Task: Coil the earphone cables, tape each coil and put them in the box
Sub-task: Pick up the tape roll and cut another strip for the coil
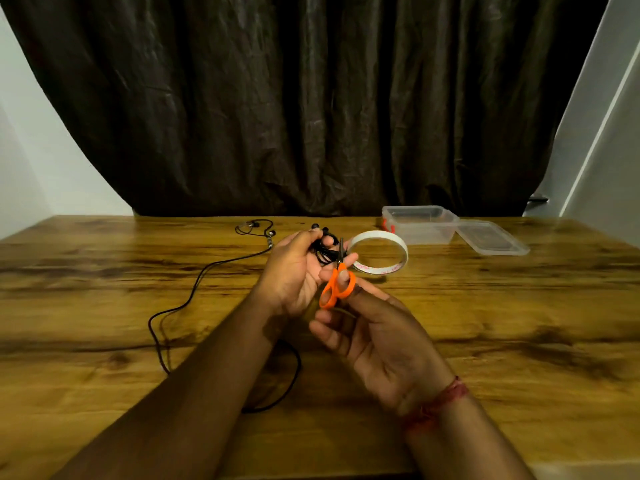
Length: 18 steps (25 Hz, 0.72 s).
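The left hand (294, 268) clamps 1 black earphone coil (323, 249); right hand (367, 327) fingers grip orange scissors (337, 284). Cutting cleanly likely means keeping blades off the cable, near the tape roll (379, 252).

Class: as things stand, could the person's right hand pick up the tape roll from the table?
Probably not yet: the right hand holds orange scissors, though the tape roll lies unobstructed just beyond.
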Available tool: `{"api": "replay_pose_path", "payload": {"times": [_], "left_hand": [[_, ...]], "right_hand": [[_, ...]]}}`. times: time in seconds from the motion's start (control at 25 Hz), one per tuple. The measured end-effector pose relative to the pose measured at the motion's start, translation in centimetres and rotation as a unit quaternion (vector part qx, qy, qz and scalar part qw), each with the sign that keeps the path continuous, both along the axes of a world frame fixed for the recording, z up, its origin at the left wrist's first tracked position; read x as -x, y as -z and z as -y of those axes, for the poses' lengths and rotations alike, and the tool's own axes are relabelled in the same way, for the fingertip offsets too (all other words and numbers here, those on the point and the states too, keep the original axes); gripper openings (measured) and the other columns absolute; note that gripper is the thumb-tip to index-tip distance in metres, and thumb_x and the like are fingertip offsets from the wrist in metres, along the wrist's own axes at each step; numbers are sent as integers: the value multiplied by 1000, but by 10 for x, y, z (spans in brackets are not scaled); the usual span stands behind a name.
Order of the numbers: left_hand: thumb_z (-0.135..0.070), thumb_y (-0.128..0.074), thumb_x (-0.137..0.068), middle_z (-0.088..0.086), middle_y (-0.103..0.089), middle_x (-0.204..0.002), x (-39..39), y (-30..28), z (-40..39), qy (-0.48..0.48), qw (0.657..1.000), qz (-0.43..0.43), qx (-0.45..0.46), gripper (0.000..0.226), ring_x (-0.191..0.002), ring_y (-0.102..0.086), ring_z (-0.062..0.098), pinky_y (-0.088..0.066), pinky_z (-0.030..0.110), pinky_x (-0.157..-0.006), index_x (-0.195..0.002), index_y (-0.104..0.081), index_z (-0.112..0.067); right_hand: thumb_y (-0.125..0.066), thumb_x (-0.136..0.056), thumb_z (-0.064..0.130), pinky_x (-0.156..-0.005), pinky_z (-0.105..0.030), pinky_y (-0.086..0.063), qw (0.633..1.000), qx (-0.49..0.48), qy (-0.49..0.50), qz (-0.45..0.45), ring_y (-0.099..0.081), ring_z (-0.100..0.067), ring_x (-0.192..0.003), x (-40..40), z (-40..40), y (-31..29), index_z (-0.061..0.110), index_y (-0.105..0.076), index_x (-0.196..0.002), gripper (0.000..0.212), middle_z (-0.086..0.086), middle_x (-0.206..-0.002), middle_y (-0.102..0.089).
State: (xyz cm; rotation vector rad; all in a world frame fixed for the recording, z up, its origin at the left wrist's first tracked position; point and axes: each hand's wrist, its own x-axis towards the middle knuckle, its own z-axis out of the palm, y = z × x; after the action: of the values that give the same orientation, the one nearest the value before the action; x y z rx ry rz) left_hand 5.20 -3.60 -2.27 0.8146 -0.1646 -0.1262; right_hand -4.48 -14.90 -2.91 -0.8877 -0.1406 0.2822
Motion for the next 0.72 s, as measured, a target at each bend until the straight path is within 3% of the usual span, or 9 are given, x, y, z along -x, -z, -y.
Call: {"api": "replay_pose_path", "payload": {"times": [0.12, 0.28, 0.44, 0.6, 0.72], "left_hand": [[-11, -42, -102, 14, -51, -83, 1, -3, -1, 12, 999, -13, 37, 10, -107, -62, 44, -61, 51, -70, -94, -47, -6], [-14, -41, -103, 11, -49, -83, 6, -7, 2, 22, 998, -37, 55, 7, -126, -50, 48, -56, 33, -44, -98, -44, -10], [-12, -40, -103, 17, -49, -87, 9, -9, 3, 14, 998, -36, 43, 10, -126, -48, 52, -54, 31, -44, -94, -45, -8], [-15, -38, -103, 24, -39, -121, 10, -10, 3, 28, 999, -32, 25, 5, -117, -53, 50, -55, 30, -44, -104, -40, -10], [-16, -37, -103, 21, -40, -123, 8, -8, 1, 30, 999, -21, 13, 11, -125, -47, 48, -56, 35, -48, -113, -36, -11]], "right_hand": [[-68, -76, 23, -59, -34, -58, 1000, 26, -10, 10, -67, -22, -64, 2, 1, 3, 0, -63, -120, 50, -11, -79, -66], [-69, -75, 43, -63, -36, -58, 998, 50, -26, 5, -66, -24, -68, 0, 3, 2, -6, -58, -119, 67, -11, -82, -62], [-74, -70, 46, -65, -37, -58, 998, 58, -15, 12, -66, -23, -68, -4, 4, 1, -1, -65, -115, 66, -11, -82, -59], [-84, -57, 47, -65, -37, -58, 997, 67, -12, 28, -65, -23, -67, -8, 8, -3, -1, -67, -112, 74, -10, -79, -60], [-71, -73, 45, -64, -36, -58, 997, 65, -15, 42, -65, -23, -68, -7, 10, -5, 4, -69, -112, 57, -10, -81, -60]]}}
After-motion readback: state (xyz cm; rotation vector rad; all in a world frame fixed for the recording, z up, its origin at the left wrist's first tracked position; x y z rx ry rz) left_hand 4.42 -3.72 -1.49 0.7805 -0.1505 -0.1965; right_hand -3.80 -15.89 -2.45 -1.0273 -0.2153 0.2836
